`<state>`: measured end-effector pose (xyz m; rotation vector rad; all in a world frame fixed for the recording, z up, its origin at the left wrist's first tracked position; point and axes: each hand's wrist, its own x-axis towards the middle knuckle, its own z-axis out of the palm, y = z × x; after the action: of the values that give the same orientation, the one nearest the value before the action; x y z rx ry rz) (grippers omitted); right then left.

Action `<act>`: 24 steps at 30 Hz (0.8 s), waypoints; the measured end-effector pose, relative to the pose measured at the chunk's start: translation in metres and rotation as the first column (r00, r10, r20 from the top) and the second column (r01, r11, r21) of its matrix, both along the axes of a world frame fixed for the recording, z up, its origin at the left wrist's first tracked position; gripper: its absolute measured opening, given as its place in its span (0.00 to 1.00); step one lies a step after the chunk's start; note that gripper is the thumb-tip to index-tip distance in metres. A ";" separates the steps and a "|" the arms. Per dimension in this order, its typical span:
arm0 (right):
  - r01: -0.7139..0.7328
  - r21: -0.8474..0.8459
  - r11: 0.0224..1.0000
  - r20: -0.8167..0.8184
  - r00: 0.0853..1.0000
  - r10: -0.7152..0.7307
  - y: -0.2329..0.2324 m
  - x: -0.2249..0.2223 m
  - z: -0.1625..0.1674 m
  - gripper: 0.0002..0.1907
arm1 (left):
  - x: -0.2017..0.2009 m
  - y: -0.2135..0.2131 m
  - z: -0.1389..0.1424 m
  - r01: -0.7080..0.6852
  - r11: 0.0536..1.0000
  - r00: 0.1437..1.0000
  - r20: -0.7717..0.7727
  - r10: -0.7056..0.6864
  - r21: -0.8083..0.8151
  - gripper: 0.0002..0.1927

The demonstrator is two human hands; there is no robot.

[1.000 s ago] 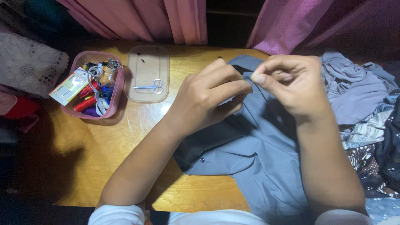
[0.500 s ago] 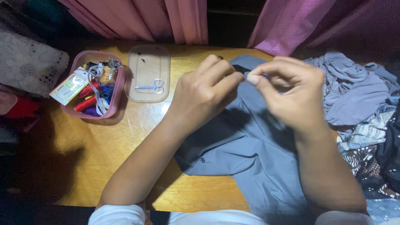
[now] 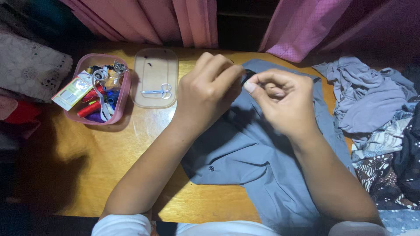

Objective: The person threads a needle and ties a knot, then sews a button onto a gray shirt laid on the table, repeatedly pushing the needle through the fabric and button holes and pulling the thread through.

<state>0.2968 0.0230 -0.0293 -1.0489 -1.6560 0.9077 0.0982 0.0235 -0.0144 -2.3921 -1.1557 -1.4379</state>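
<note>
A grey shirt (image 3: 262, 166) was spread on the wooden counter (image 3: 109, 175), its top edge pinched by the left hand (image 3: 210, 91) in a closed grip. The right hand (image 3: 280, 100) was pinched shut just beside it, on something too small to tell. A slip of the pinched fabric was judged likely if either grip loosened. Small scissors (image 3: 158, 91) lay on a clear lid (image 3: 155, 65), beside a pink box (image 3: 83, 116) of thread spools, well apart to the left. A pile of clothes (image 3: 376, 105) crowded the right side.
</note>
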 end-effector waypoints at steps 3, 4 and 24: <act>0.004 0.146 0.989 0.139 0.990 -0.024 -0.003 0.012 0.016 0.02 | -0.003 -0.002 0.002 0.105 0.994 0.992 -0.072 -0.105 -0.010 0.16; -0.006 0.179 0.984 0.181 0.983 -0.027 -0.002 0.018 0.021 0.02 | -0.004 -0.004 0.004 0.149 0.989 0.985 -0.089 -0.150 -0.018 0.16; -0.018 0.158 0.987 0.105 0.994 0.001 -0.001 0.029 0.032 0.03 | -0.005 -0.010 0.012 0.274 0.959 0.961 0.060 -0.270 -0.072 0.14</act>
<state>0.3254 0.0219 0.0030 -0.9938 -1.7906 0.7238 0.0930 0.0138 -0.0027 -2.6722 -0.9368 -1.5630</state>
